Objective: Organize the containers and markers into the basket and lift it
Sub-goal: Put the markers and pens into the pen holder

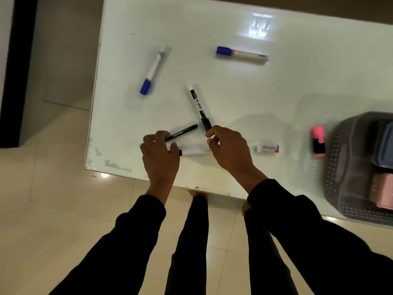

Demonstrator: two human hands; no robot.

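A: Where were the hands?

B: Both were over the near part of the white table (276, 92), close to its front edge. The left hand (159, 158) had its fingers curled on a thin green pen (182, 132), and its thumb pressed a white marker with a black cap (191, 151) that lay flat below. The right hand (228, 150) pinched the black cap end of a black-and-white marker (198, 107) between thumb and first finger; the other fingers were loosely bent.

A: And the other things?

B: Two blue-capped markers lay well apart on the far half, one (151, 73) near the left edge, one (241, 53) more to the middle. A small white and red tube (268, 148) lay just right of the right hand. A pink highlighter (318, 141) lay just beside the grey perforated basket (340, 171).

A: Where was the basket?

B: At the right, reaching over the table's front edge, with a blue container (386, 143) and a pink container (382, 192) inside. Between the hands and the basket the table was mostly free.
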